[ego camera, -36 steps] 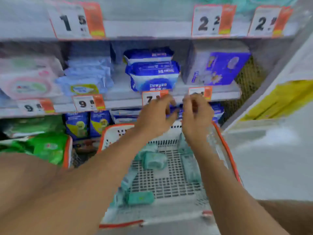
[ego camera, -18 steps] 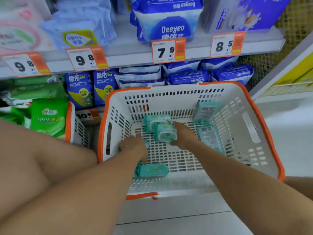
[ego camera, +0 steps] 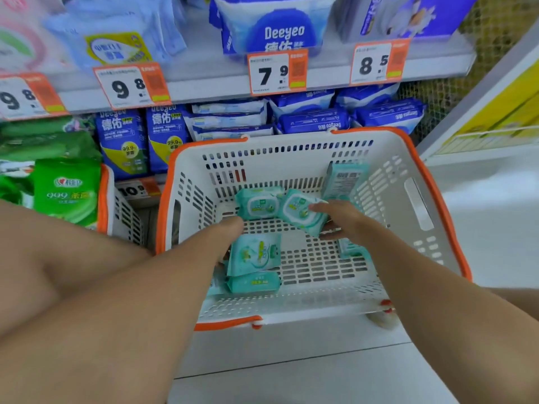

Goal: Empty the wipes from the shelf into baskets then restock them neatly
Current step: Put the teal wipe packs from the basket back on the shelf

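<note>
Right hand (ego camera: 339, 218): grip closed on one teal wipes pack (ego camera: 300, 212), thumb over its upper right corner and fingers beneath, the pack tilted just clear of the basket floor. Half a second ago this hand sat lower beside the same pack, which then lay against its neighbour; the pack is now raised and angled.
Left hand (ego camera: 230, 237): fingers curled down behind a second teal pack (ego camera: 253, 253) near the left wall; whether they pinch it cannot be told. Earlier this pack was hidden under the hand; now it stands propped with its printed face in view.
Basket (ego camera: 420, 205): white, slotted, orange rim, on the floor against the lower shelf.
Contents: teal packs with white flip lids. One back pack (ego camera: 258, 202) at the far wall touching the held pack; one upright pack (ego camera: 345, 179) leaning in the far right corner; one flat pack (ego camera: 253, 282) at the near left edge.
Shelf stock: blue Deeyeo packs (ego camera: 315, 122) behind the basket.
</note>
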`<move>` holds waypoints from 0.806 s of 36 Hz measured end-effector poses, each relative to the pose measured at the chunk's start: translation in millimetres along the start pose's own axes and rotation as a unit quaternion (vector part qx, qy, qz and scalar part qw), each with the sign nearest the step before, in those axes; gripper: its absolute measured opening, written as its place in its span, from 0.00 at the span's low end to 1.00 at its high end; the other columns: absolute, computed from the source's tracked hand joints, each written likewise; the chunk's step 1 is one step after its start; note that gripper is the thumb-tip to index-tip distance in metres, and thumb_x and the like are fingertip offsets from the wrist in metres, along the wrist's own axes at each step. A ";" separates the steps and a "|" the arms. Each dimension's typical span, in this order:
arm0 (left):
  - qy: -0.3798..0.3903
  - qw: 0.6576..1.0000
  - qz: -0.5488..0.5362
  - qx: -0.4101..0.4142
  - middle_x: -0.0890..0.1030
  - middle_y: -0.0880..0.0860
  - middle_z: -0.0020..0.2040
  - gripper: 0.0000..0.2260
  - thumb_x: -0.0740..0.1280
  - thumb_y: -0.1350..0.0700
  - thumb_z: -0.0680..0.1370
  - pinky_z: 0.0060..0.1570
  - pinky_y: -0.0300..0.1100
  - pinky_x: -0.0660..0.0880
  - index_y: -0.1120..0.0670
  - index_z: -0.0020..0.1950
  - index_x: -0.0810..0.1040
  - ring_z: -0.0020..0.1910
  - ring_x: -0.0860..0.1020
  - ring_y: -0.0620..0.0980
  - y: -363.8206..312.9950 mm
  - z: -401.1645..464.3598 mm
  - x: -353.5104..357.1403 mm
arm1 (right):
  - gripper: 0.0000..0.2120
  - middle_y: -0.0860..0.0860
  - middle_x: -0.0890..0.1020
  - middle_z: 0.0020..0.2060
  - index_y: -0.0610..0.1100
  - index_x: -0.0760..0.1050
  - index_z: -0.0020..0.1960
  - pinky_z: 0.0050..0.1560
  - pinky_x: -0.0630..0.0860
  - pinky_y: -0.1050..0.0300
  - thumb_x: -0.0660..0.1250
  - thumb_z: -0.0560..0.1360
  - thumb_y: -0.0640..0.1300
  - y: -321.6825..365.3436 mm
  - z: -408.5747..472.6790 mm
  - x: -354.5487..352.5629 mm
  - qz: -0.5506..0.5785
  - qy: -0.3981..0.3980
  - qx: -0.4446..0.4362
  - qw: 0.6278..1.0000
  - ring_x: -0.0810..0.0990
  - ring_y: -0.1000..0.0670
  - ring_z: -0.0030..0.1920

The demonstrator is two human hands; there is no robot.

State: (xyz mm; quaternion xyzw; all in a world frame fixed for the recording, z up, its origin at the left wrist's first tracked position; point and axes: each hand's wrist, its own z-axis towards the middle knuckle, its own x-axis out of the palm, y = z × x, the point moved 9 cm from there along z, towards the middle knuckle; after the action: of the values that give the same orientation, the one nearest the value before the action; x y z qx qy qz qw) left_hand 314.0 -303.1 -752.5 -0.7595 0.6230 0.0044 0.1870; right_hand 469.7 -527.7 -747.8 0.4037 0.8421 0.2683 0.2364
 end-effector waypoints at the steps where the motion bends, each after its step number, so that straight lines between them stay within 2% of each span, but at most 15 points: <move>1: -0.057 0.997 0.006 0.055 0.81 0.58 0.50 0.20 0.53 0.49 0.79 0.52 0.46 0.77 0.59 0.59 0.78 0.45 0.79 0.54 -10.9 1.1 -10.3 | 0.18 0.42 0.85 0.49 0.42 0.78 0.59 0.46 0.84 0.45 0.75 0.74 0.50 4.0 -3.4 -1.0 0.009 0.012 -0.003 1.000 0.86 0.43 0.47; 3: -0.109 0.986 -0.034 0.124 0.80 0.57 0.52 0.24 0.56 0.40 0.77 0.48 0.46 0.76 0.57 0.59 0.77 0.47 0.79 0.55 -27.8 -5.4 -20.5 | 0.18 0.42 0.86 0.49 0.41 0.79 0.60 0.44 0.83 0.49 0.74 0.74 0.49 12.3 -10.6 6.9 0.016 0.057 -0.010 0.998 0.86 0.44 0.46; 4: -0.082 0.983 -0.072 0.145 0.81 0.57 0.54 0.27 0.59 0.34 0.75 0.48 0.47 0.75 0.55 0.58 0.78 0.50 0.79 0.55 -35.9 -10.7 -14.6 | 0.17 0.43 0.86 0.50 0.41 0.79 0.60 0.45 0.83 0.49 0.73 0.74 0.48 16.4 -14.1 15.6 0.021 0.087 -0.013 0.996 0.86 0.44 0.47; 6: 0.033 0.979 -0.113 0.167 0.83 0.55 0.54 0.30 0.67 0.29 0.68 0.52 0.48 0.75 0.51 0.56 0.81 0.52 0.81 0.54 -51.7 -21.6 9.7 | 0.16 0.43 0.86 0.52 0.42 0.79 0.59 0.51 0.82 0.48 0.72 0.76 0.49 25.5 -21.7 37.8 0.039 0.150 -0.019 0.988 0.85 0.44 0.50; 8: 0.065 0.971 -0.106 0.203 0.85 0.54 0.52 0.24 0.76 0.38 0.67 0.45 0.45 0.79 0.52 0.55 0.81 0.48 0.83 0.51 -65.0 -34.7 20.7 | 0.16 0.43 0.85 0.54 0.42 0.79 0.59 0.57 0.81 0.46 0.69 0.77 0.52 35.8 -22.4 56.7 0.081 0.180 -0.032 0.980 0.85 0.44 0.54; 10: -0.013 0.966 -0.130 0.224 0.85 0.55 0.51 0.20 0.80 0.49 0.67 0.40 0.44 0.82 0.54 0.54 0.80 0.44 0.84 0.51 -67.7 -31.9 7.0 | 0.21 0.42 0.84 0.57 0.41 0.78 0.62 0.59 0.80 0.44 0.64 0.80 0.57 41.5 -9.8 59.8 0.108 0.119 -0.045 0.986 0.84 0.42 0.55; 12: -0.127 0.954 -0.150 0.226 0.83 0.54 0.53 0.21 0.80 0.53 0.68 0.46 0.48 0.83 0.55 0.56 0.78 0.45 0.83 0.52 -60.7 -25.4 -15.9 | 0.25 0.42 0.79 0.64 0.41 0.72 0.70 0.56 0.81 0.45 0.61 0.81 0.58 47.9 7.3 45.7 -0.061 -0.023 -0.089 0.994 0.81 0.41 0.56; 13: -0.187 0.947 -0.145 0.218 0.82 0.54 0.54 0.22 0.80 0.53 0.68 0.49 0.48 0.82 0.55 0.58 0.77 0.47 0.82 0.53 -54.9 -23.6 -28.0 | 0.25 0.43 0.74 0.69 0.43 0.68 0.73 0.52 0.81 0.49 0.63 0.81 0.55 55.2 12.9 44.7 -0.175 -0.064 -0.126 0.974 0.79 0.42 0.58; 14: -0.232 0.940 -0.137 0.208 0.81 0.54 0.55 0.22 0.79 0.53 0.69 0.50 0.48 0.81 0.54 0.59 0.75 0.48 0.81 0.54 -49.6 -24.7 -36.7 | 0.28 0.44 0.70 0.72 0.45 0.64 0.76 0.50 0.80 0.51 0.66 0.80 0.52 61.8 18.2 51.5 -0.265 -0.068 -0.162 0.948 0.77 0.43 0.60; 15: -0.266 0.935 -0.125 0.197 0.80 0.55 0.56 0.22 0.78 0.53 0.70 0.50 0.48 0.80 0.54 0.60 0.74 0.50 0.81 0.55 -44.6 -26.3 -43.0 | 0.31 0.46 0.67 0.75 0.47 0.62 0.78 0.54 0.79 0.51 0.69 0.79 0.49 65.8 24.6 61.6 -0.332 -0.054 -0.191 0.922 0.74 0.43 0.64; 17: -0.296 0.931 -0.103 0.187 0.80 0.56 0.57 0.21 0.76 0.54 0.72 0.50 0.49 0.79 0.53 0.61 0.72 0.52 0.80 0.57 -38.2 -27.5 -48.8 | 0.36 0.46 0.64 0.76 0.47 0.58 0.79 0.70 0.69 0.48 0.72 0.76 0.48 74.5 34.4 82.6 -0.428 -0.032 -0.237 0.872 0.66 0.42 0.72; 18: -0.298 0.931 -0.097 0.187 0.79 0.56 0.58 0.21 0.75 0.54 0.72 0.50 0.50 0.79 0.54 0.61 0.71 0.53 0.80 0.58 -36.4 -26.9 -50.1 | 0.38 0.46 0.65 0.76 0.47 0.59 0.78 0.73 0.65 0.47 0.74 0.74 0.48 78.0 39.4 91.3 -0.458 -0.031 -0.250 0.853 0.65 0.42 0.73; 23: -0.294 0.930 -0.136 0.172 0.78 0.56 0.61 0.22 0.74 0.58 0.74 0.51 0.49 0.77 0.54 0.65 0.70 0.56 0.79 0.58 -35.1 -18.2 -62.9 | 0.37 0.46 0.65 0.69 0.44 0.65 0.72 0.66 0.73 0.45 0.78 0.69 0.50 77.0 62.9 114.8 -0.536 -0.081 -0.253 0.801 0.69 0.41 0.67; 26: -0.284 0.928 -0.185 0.154 0.79 0.56 0.61 0.23 0.74 0.59 0.73 0.53 0.49 0.79 0.55 0.66 0.73 0.56 0.80 0.57 -29.4 -9.9 -66.5 | 0.29 0.42 0.65 0.67 0.43 0.72 0.66 0.62 0.76 0.46 0.77 0.70 0.51 60.7 69.0 118.6 -0.536 -0.071 -0.224 0.811 0.72 0.41 0.62; 29: -0.232 0.933 -0.238 0.136 0.82 0.56 0.56 0.18 0.74 0.61 0.72 0.47 0.51 0.82 0.55 0.62 0.78 0.48 0.82 0.56 -24.1 -1.6 -57.2 | 0.21 0.42 0.78 0.56 0.42 0.79 0.54 0.42 0.80 0.55 0.78 0.69 0.52 50.3 64.2 92.0 -0.426 -0.030 -0.156 0.891 0.80 0.46 0.46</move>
State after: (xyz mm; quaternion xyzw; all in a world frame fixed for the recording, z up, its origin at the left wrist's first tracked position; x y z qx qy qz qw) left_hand 323.7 -245.9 -730.6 -0.8309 0.3578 0.0508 0.4231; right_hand 485.3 -410.1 -780.0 -0.0279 0.8733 0.2571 0.4130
